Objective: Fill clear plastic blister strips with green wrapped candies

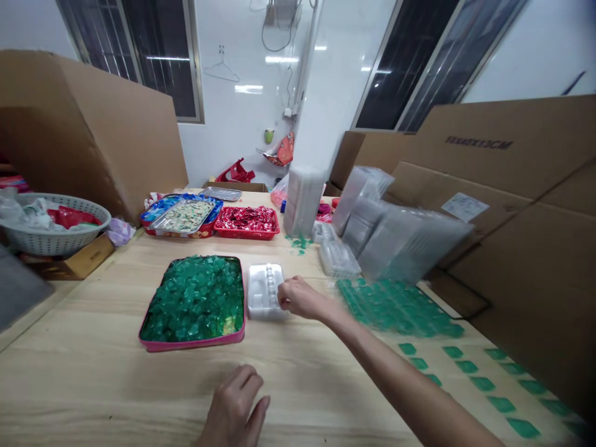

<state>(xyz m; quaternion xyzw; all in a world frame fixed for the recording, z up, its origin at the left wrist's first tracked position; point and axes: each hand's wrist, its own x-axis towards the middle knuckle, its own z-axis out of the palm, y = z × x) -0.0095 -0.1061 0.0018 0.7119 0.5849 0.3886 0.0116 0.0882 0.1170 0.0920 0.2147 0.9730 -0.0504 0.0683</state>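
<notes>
My right hand (298, 297) is closed at the right edge of a clear plastic tray (263, 297); whether its fingers pinch the tray or something small is hidden. My left hand (237, 400) hovers low over the front of the wooden table, fingers loosely curled and apart, with nothing in it. Left of the plastic tray sits a pink-rimmed tin (193, 343) heaped with green translucent pieces (195, 295). Rows of flat green pieces (482, 383) lie on the table at the right, beyond my right forearm.
Stacks of clear plastic trays (395, 239) stand at the back right beside cardboard boxes (512, 155). A red tray (246, 233) and a silver tray (161, 225) sit at the back left. A grey basket (56, 239) is far left.
</notes>
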